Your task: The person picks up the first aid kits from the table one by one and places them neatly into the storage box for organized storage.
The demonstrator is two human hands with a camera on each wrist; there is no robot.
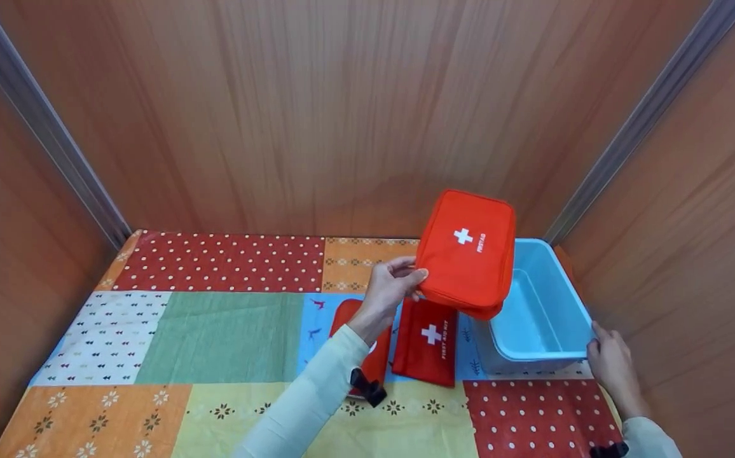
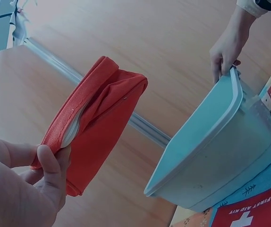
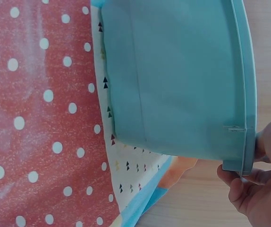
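Note:
My left hand (image 1: 390,289) pinches the near left corner of a bright red first aid pouch (image 1: 469,248) with a white cross, lifted in the air beside a light blue plastic bin (image 1: 533,305). In the left wrist view the pouch (image 2: 102,127) shows its side, with a pale strip in the fold near my thumb. My right hand (image 1: 614,362) grips the bin's rim at its near right corner; the right wrist view shows the fingers (image 3: 239,194) curled under that rim. A darker red first aid kit pouch (image 1: 425,343) lies flat left of the bin.
Another red case (image 1: 374,359) lies partly hidden under my left forearm. A patchwork tablecloth (image 1: 234,337) covers the table. Wooden panels (image 1: 342,114) enclose the back and both sides, the right one (image 1: 692,254) close to the bin.

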